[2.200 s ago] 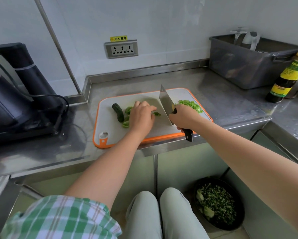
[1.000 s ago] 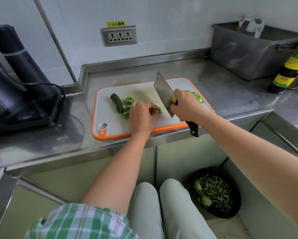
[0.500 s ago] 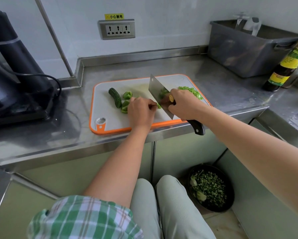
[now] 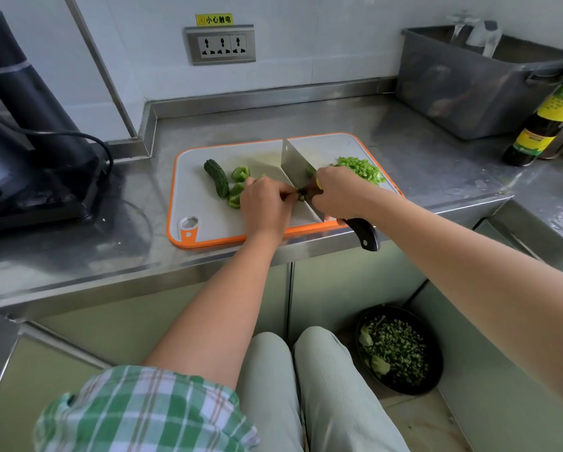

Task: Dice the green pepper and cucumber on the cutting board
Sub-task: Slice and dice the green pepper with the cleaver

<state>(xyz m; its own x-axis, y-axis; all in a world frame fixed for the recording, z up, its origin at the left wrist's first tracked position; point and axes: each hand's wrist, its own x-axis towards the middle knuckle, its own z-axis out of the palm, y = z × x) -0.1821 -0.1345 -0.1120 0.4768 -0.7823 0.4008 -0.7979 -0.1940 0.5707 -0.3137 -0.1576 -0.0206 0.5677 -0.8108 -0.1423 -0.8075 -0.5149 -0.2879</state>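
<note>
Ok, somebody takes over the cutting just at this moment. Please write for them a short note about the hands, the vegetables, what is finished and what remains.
Right hand grips the cleaver, blade down on the cutting board.
Left hand pinches a pepper piece beside the blade.
Done: a pile of diced pepper at the board's far right.
Left to do: the pinched piece, the pepper chunks and the cucumber, which lie on the board's left side, not yet diced.

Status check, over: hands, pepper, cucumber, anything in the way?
Hands: left hand pinches pepper piece at blade; right hand grips cleaver. Diced pile right of blade; chunks and cucumber uncut. Nothing blocking the cut.
</note>
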